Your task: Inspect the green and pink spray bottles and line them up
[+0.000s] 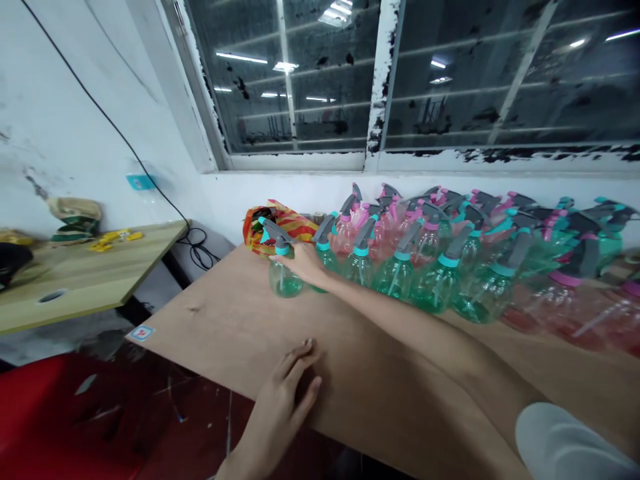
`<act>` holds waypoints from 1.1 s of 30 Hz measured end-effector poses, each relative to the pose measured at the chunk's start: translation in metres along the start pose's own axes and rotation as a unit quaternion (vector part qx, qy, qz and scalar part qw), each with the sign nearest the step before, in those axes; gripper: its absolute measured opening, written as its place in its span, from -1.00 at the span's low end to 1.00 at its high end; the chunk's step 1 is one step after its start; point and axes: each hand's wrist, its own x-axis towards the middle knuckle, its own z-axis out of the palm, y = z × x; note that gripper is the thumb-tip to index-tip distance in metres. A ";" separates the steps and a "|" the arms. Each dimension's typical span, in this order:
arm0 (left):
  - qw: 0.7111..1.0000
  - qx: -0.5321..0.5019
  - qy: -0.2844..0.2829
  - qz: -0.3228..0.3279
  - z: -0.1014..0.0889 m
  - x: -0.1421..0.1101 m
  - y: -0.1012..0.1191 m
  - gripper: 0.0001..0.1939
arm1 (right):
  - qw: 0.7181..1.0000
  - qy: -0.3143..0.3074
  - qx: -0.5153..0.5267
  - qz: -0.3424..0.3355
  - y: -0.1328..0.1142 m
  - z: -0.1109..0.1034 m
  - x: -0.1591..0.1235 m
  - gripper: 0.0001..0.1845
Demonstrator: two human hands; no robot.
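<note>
At the left end of a row of spray bottles, my right hand (306,262) is closed at the neck of a clear green spray bottle (286,283) with a grey and turquoise trigger head. The bottle stands upright on the brown tabletop (240,320). My right forearm reaches across in front of other green spray bottles (395,277), partly covering them. Near the front edge of the table, my left hand (283,393) is over the surface, holding nothing, its fingers loosely bent and the thumb apart.
Pink spray bottles (427,243) crowd behind and to the right. A red and yellow bag (295,223) lies against the wall beneath the window (300,80). Leftward are a second table (145,260) with yellow pieces (113,239), a black cable (200,250) and a red chair (40,413).
</note>
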 end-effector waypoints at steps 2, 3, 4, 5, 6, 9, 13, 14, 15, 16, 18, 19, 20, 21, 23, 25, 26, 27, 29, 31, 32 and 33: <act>0.997 -0.065 0.026 -0.036 -0.006 0.007 -0.007 -0.70 | 1.000 0.001 -0.015 0.005 0.003 0.000 0.003 -0.64; 0.992 -0.100 0.047 -0.059 -0.008 0.012 -0.012 -0.73 | 1.000 0.002 -0.022 0.006 0.004 0.000 0.004 -0.64; 0.984 -0.141 0.070 -0.085 -0.009 0.017 -0.018 -0.75 | 1.000 0.002 -0.028 0.006 0.004 0.000 0.005 -0.63; 0.968 -0.191 0.107 -0.118 -0.010 0.024 -0.026 -0.77 | 0.999 0.002 -0.033 0.005 0.005 0.000 0.005 -0.61; 0.959 -0.206 0.138 -0.138 -0.010 0.033 -0.035 -0.75 | 0.999 0.004 -0.038 0.002 0.005 0.000 0.006 -0.59; 0.933 -0.220 0.208 -0.193 -0.010 0.064 -0.065 -0.60 | 0.998 0.015 -0.055 -0.013 0.003 -0.003 0.002 -0.50; 0.910 -0.230 0.264 -0.222 -0.012 0.108 -0.096 -0.29 | 0.994 0.038 -0.091 -0.046 0.001 -0.015 -0.029 -0.35; 0.908 -0.235 0.267 -0.222 -0.013 0.116 -0.100 -0.22 | 0.992 0.040 -0.102 -0.062 0.002 -0.020 -0.041 -0.34; 0.907 -0.241 0.267 -0.218 -0.013 0.123 -0.103 -0.17 | 0.990 0.038 -0.114 -0.080 0.005 -0.026 -0.054 -0.37; 0.907 -0.247 0.266 -0.212 -0.014 0.129 -0.104 -0.14 | 0.986 0.033 -0.126 -0.100 0.010 -0.032 -0.066 -0.43; 0.910 -0.259 0.262 -0.191 -0.013 0.136 -0.103 -0.12 | 0.976 0.004 -0.152 -0.156 0.023 -0.043 -0.086 -0.53; 0.911 -0.265 0.259 -0.180 -0.013 0.139 -0.102 -0.12 | 0.967 -0.019 -0.164 -0.193 0.030 -0.048 -0.092 -0.57; 0.912 -0.269 0.257 -0.171 -0.012 0.141 -0.100 -0.13 | 0.956 -0.044 -0.177 -0.231 0.038 -0.053 -0.095 -0.60; 0.913 -0.273 0.255 -0.163 -0.011 0.143 -0.098 -0.14 | 0.942 -0.069 -0.191 -0.268 0.046 -0.056 -0.096 -0.62; 0.913 -0.277 0.257 -0.154 -0.008 0.147 -0.096 -0.19 | 0.913 -0.106 -0.220 -0.326 0.060 -0.062 -0.091 -0.62; 0.913 -0.278 0.260 -0.148 -0.006 0.151 -0.097 -0.23 | 0.895 -0.123 -0.240 -0.356 0.068 -0.065 -0.083 -0.60; 0.913 -0.277 0.263 -0.145 -0.004 0.153 -0.098 -0.25 | 0.890 -0.126 -0.246 -0.363 0.071 -0.065 -0.079 -0.58; 0.913 -0.275 0.265 -0.142 -0.003 0.155 -0.100 -0.25 | 0.884 -0.127 -0.254 -0.371 0.072 -0.066 -0.077 -0.57; 0.915 -0.271 0.268 -0.134 0.000 0.159 -0.105 -0.25 | 0.868 -0.128 -0.280 -0.389 0.073 -0.065 -0.074 -0.54; 0.918 -0.265 0.266 -0.126 0.002 0.163 -0.110 -0.24 | 0.854 -0.126 -0.305 -0.402 0.075 -0.063 -0.074 -0.51; 0.920 -0.262 0.264 -0.124 0.003 0.165 -0.112 -0.23 | 0.851 -0.124 -0.313 -0.403 0.077 -0.061 -0.073 -0.50; 0.922 -0.257 0.264 -0.122 0.004 0.167 -0.113 -0.23 | 0.852 -0.123 -0.316 -0.400 0.079 -0.060 -0.073 -0.50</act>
